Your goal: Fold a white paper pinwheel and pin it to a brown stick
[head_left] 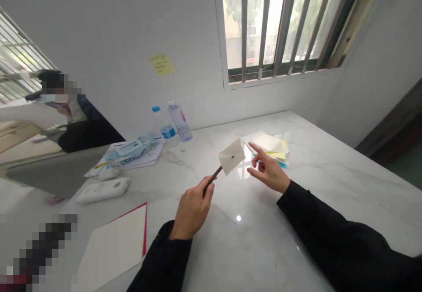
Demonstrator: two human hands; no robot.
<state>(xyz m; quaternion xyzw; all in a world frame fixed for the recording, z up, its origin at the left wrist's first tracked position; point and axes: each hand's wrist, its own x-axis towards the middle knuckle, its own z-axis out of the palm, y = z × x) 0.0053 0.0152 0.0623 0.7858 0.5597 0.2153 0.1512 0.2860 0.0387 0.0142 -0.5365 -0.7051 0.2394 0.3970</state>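
My left hand (194,208) is closed round a thin dark stick (212,180), held tilted up over the table. At the stick's upper end sits a piece of cream paper (229,162) with bent edges and a small dark spot near its middle. To the right of the paper, my right hand (270,171) is raised with the index finger and thumb apart and the other fingers curled. Nothing shows in it, and its index fingertip is close to the paper's right edge. Behind that hand lies a stack of cream, yellow and blue paper sheets (265,140).
On the white marbled table (250,248), a cream sheet over a red one (115,243) lies front left. Farther back are a white device (103,190), a blue packet (132,149) on papers, and two plastic bottles (180,123). A person (74,116) sits far left.
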